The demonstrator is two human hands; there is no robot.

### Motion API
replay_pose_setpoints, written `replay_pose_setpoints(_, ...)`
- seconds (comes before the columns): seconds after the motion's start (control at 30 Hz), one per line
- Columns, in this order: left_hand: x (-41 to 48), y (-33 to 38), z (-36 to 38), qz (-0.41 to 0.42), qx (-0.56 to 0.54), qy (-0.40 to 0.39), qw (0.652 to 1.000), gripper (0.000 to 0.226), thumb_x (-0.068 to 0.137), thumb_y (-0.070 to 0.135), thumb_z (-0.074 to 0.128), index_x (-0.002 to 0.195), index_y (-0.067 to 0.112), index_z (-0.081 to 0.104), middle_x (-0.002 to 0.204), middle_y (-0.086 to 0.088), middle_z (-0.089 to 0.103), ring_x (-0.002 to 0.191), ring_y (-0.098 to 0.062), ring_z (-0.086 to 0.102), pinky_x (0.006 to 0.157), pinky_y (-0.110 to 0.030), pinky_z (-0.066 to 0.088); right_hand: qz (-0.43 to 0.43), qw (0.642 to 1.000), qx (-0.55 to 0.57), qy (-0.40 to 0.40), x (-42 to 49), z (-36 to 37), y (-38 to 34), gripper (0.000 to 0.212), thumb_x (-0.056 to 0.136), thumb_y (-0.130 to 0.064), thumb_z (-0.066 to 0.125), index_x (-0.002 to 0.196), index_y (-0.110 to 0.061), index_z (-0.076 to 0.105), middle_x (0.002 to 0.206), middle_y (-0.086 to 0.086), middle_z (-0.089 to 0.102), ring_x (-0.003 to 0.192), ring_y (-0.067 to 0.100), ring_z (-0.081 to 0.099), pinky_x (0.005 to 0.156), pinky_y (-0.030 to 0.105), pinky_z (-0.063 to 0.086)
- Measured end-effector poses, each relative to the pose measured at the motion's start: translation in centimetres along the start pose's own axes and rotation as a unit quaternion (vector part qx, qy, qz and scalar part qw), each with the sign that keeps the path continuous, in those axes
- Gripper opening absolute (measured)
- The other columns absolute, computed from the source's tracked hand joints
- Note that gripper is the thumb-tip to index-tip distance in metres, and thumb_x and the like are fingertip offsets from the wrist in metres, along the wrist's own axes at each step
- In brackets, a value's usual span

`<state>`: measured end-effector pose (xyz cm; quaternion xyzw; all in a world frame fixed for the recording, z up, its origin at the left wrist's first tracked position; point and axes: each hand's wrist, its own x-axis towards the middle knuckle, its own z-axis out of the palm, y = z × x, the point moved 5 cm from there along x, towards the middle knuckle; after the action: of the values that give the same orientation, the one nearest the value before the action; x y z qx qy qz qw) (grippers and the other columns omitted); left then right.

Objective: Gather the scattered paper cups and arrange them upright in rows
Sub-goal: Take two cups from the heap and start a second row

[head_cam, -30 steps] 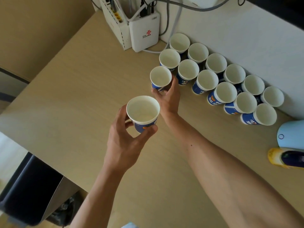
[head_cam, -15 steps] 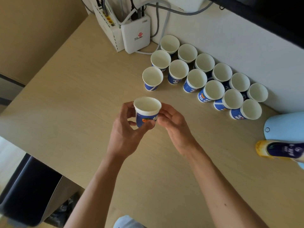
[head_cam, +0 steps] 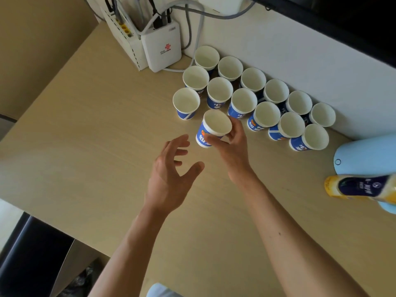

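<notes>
Head view, looking down on a pale wood-grain table (head_cam: 85, 146).

Right hand (head_cam: 233, 151): the grip is closed round one paper cup (head_cam: 214, 128). The thumb (head_cam: 214, 140) lies on the cup's near side, just under the rim. The fingers (head_cam: 236, 128) curl round its far right side. The held cup is blue and white and tilted, its open mouth turned up toward the camera and its base lowest at the left. Whether the base touches the table cannot be told.

Left hand (head_cam: 169, 174): the grip is wide and holds nothing, with fingers spread and loosely bent and the thumb apart. It hovers just to the left of and nearer than the held cup, apart from it.

Standing cups (head_cam: 243, 100): thirteen, upright, mouths up, in diagonal rows. Six stand in the back row along the white wall (head_cam: 300, 61), and six in the second row in front of them. A single cup (head_cam: 186, 100) begins a third row at the left end. The held cup lies just to the right of and nearer than that single cup, in front of the second row.

Other items: two white network boxes (head_cam: 161, 50) with cables stand at the far left corner. A pale blue object (head_cam: 364, 155) and a yellow bottle with a dark label (head_cam: 360, 187) lie at the right edge.
</notes>
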<state>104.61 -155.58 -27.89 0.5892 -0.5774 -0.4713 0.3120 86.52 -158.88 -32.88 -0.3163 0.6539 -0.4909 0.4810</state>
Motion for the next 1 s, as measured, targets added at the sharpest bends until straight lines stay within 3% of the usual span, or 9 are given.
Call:
replay_pose_setpoints(0.17,-1.3,-0.6,-0.3,-0.019,-0.015,0.008,1.0,0.055,0.081,0.038,0.073,0.133,0.026,0.058,0.12,0.015,0.067,0.11,-0.003,0.064,0.086,-0.027,0.055,-0.032,0.998,0.002,0.057,1.8,1.1,1.4,0.062,0.072,-0.009,0.089,0.124,-0.019,0.057,0.121,0.0,0.066,0.107,0.011,0.064,0.074,0.013,0.051)
replay_pose_setpoints(0.4,-2.1,-1.1,-0.4,-0.045,-0.029,0.011,0.999,0.047,0.082,0.037,0.072,0.127,0.028,0.061,0.116,0.016,0.068,0.108,-0.004,0.064,0.087,-0.033,0.056,-0.068,0.995,-0.014,0.067,3.6,1.9,3.2,0.068,0.072,-0.008,0.086,0.13,-0.012,0.051,0.124,0.012,0.064,0.11,0.027,0.065,0.085,0.032,0.059)
replay_pose_setpoints(0.6,-2.0,-1.0,-0.4,-0.053,-0.042,0.016,0.998,0.044,0.083,0.036,0.07,0.125,0.028,0.062,0.114,0.016,0.07,0.108,-0.005,0.065,0.086,-0.034,0.057,-0.051,0.996,-0.008,0.074,4.2,2.2,3.3,0.064,0.079,0.004,0.08,0.134,-0.006,0.049,0.13,0.012,0.061,0.108,0.007,0.062,0.084,0.016,0.054)
replay_pose_setpoints(0.87,-2.3,-1.1,-0.4,-0.056,-0.048,0.011,0.997,0.044,0.083,0.038,0.07,0.124,0.028,0.063,0.113,0.017,0.07,0.107,-0.004,0.065,0.085,-0.034,0.057,-0.032,0.995,-0.006,0.09,3.3,2.1,3.2,0.064,0.079,0.006,0.078,0.135,-0.009,0.049,0.128,0.002,0.061,0.114,0.008,0.063,0.094,0.026,0.057)
replay_pose_setpoints(1.0,-2.7,-0.4,0.0,-0.051,-0.052,0.001,0.997,0.043,0.083,0.038,0.07,0.124,0.027,0.063,0.112,0.016,0.07,0.107,-0.005,0.066,0.086,-0.034,0.057,-0.013,0.995,-0.028,0.094,0.5,0.9,3.0,0.064,0.084,0.0,0.076,0.14,-0.009,0.047,0.136,0.005,0.056,0.126,0.015,0.056,0.081,0.001,0.046)
